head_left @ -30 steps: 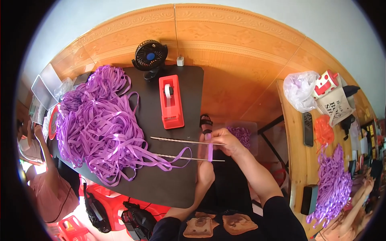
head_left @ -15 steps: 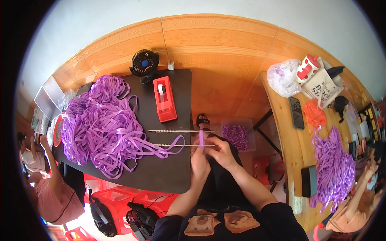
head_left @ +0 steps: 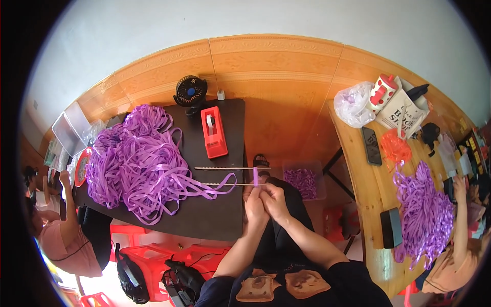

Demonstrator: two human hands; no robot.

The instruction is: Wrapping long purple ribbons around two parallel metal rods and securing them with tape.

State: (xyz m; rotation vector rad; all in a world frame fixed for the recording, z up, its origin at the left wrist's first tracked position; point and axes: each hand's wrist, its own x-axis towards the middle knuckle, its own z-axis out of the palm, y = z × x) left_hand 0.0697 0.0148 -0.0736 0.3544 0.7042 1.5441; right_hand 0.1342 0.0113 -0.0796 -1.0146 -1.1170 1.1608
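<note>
Two thin twisted metal rods (head_left: 225,168) jut side by side past the right edge of the black table (head_left: 215,220). A narrow band of purple ribbon (head_left: 256,176) spans both rods near their tips. Just below the nearer rod, my left hand (head_left: 255,207) is closed, its thumb and fingers pinching the ribbon. My right hand (head_left: 275,202) is pressed against it, also closed at the ribbon's lower end. The fingertips partly hide what they grip. On the table, a big tangled heap of purple ribbon (head_left: 135,163) trails a loose strand over the nearer rod.
A red tape dispenser (head_left: 215,138) and a small black fan (head_left: 191,92) stand at the table's back. Beyond my knees sits a clear bin (head_left: 319,179) of purple pieces. The wooden table (head_left: 365,204) at right bears more ribbon (head_left: 422,215), a phone (head_left: 371,146) and bags. Other people sit at both sides.
My right hand has come down and in from beside the nearer rod's tip, closing against my left hand. The whole view has shifted slightly.
</note>
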